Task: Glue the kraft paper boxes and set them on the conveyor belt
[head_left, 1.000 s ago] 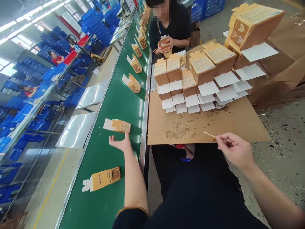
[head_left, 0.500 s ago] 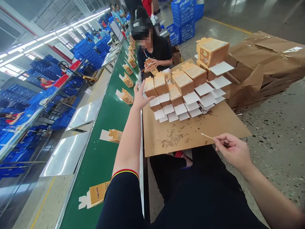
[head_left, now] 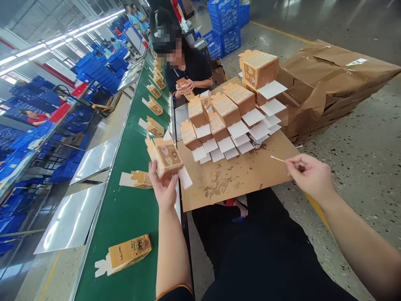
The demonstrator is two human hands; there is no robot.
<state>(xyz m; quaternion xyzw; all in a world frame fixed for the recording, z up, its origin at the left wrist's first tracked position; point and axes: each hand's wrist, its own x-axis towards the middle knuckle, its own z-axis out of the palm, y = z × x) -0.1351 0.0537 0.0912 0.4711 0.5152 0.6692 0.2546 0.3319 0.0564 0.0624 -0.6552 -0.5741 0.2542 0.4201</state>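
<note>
My left hand (head_left: 165,190) is closed around a brown printed cardboard box (head_left: 169,159), held up in the air over the edge of the green conveyor belt. The box has its flaps standing open at both ends. Over the near right corner of the cardboard sheet (head_left: 225,184), my right hand (head_left: 311,173) pinches a cotton swab (head_left: 277,159), its white tip pointing left. Stacked at the back of that sheet are several similar boxes (head_left: 227,109) with white flaps sticking out toward me. A small clear dish (head_left: 257,144) sits by the stack's front edge.
Several boxes lie along the green conveyor belt (head_left: 131,221), one box (head_left: 131,253) close on my left. Across the stack, a co-worker (head_left: 191,62) holds another box. A large brown-paper-wrapped bundle (head_left: 332,88) stands at the right, with blue crates (head_left: 224,29) behind.
My left hand has come back toward me from the stack and now lifts a box. The right hand still pinches the swab. The view has shifted slightly.
</note>
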